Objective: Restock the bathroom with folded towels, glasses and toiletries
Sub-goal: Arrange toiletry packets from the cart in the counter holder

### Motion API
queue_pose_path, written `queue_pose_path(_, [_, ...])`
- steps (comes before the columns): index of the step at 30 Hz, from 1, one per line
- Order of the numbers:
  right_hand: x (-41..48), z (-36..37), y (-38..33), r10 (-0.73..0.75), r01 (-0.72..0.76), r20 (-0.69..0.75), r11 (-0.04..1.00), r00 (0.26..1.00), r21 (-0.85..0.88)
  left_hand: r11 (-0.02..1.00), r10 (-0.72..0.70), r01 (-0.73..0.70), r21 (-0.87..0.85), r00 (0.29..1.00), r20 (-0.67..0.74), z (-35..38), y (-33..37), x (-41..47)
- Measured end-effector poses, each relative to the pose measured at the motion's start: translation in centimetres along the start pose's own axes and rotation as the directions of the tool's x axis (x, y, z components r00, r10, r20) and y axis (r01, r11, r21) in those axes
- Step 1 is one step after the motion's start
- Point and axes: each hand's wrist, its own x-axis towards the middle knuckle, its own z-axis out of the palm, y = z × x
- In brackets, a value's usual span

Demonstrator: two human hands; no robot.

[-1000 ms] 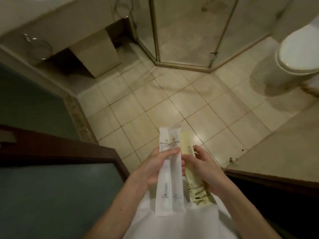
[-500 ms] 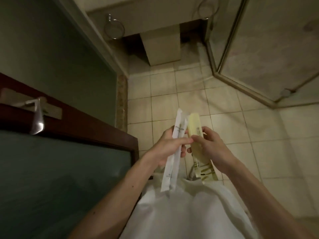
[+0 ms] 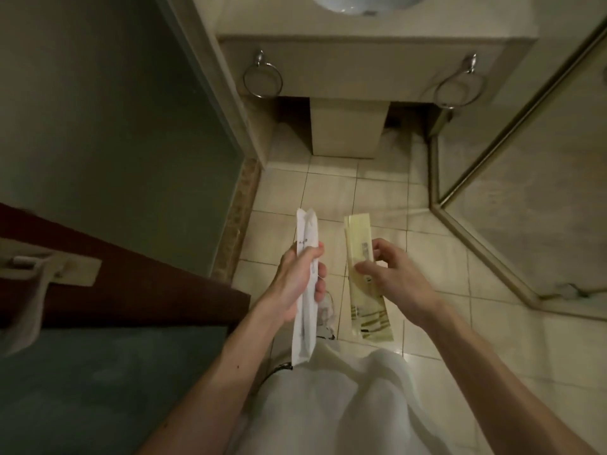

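Observation:
My left hand [image 3: 295,284] grips long white toiletry packets [image 3: 305,310] around their middle, held upright over the tiled floor. To the right, my right hand [image 3: 391,277] pinches yellowish toiletry packets [image 3: 359,257] with green stripes near their lower end. The two bundles are apart, a hand's width between them. White cloth [image 3: 328,405] hangs in front of my body below the hands.
A vanity counter [image 3: 361,57] with a white basin [image 3: 364,3] stands ahead, with two chrome towel rings [image 3: 262,81] [image 3: 460,90] on its front. A glass shower enclosure [image 3: 525,159] is on the right. The dark wooden door [image 3: 115,284] with a handle [image 3: 29,290] is on the left.
The view has swung toward the vanity. My hands have drawn apart, separating the white packets in the left from the yellowish packets in the right.

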Motion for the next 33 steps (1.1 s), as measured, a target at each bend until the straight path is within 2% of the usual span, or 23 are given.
queue_pose_path(4, [5.4, -2.1, -4.3, -0.004, 0.003, -0.041, 1.0, 0.999, -0.03, 1.0, 0.014, -0.014, -0.024, 1.0, 0.009, 1.0, 5.9, 4.9])
queue_pose_path(9, [10.7, -5.1, -8.9, -0.058, 0.067, -0.131, 0.996, 0.99, 0.062, 0.999, 0.048, -0.049, 0.007, 0.995, 0.084, 3.3, 12.8, 10.5])
queue_pose_path(14, [15.8, -8.5, -10.8, -0.03, 0.076, -0.292, 0.986, 0.956, 0.148, 1.0, 0.026, -0.023, -0.019, 0.983, 0.18, 7.5, 18.0, 15.4])
queue_pose_path(17, [19.5, -11.6, -12.2, -0.013, 0.106, -0.384, 0.97, 0.923, 0.221, 0.997, 0.072, -0.071, -0.012, 0.974, 0.212, 10.7, 20.9, 19.2])
queue_pose_path(21, [24.3, -16.7, -14.7, -0.032, 0.152, -0.401, 0.95, 0.916, 0.271, 0.98, 0.125, -0.15, 0.132, 0.975, 0.183, 15.8, 25.1, 23.8])
queue_pose_path(25, [28.7, -20.6, -17.6, -0.05, 0.176, -0.416, 0.947, 0.908, 0.27, 0.89, 0.224, -0.304, 0.341, 0.941, 0.252, 19.6, 29.3, 27.6])
queue_pose_path(27, [30.7, -22.0, -18.9, -0.069, 0.197, -0.416, 0.941, 0.907, 0.274, 0.86, 0.251, -0.36, 0.363, 0.916, 0.314, 20.7, 31.5, 28.8])
queue_pose_path(29, [32.7, -23.1, -20.2, -0.075, 0.219, -0.402, 0.92, 0.912, 0.325, 0.858, 0.231, -0.362, 0.364, 0.906, 0.356, 21.3, 33.6, 30.2])
queue_pose_path(33, [37.7, -24.6, -22.0, -0.029, 0.195, -0.383, 0.895, 0.923, 0.402, 0.816, 0.197, -0.341, 0.467, 0.923, 0.33, 21.9, 37.1, 34.1])
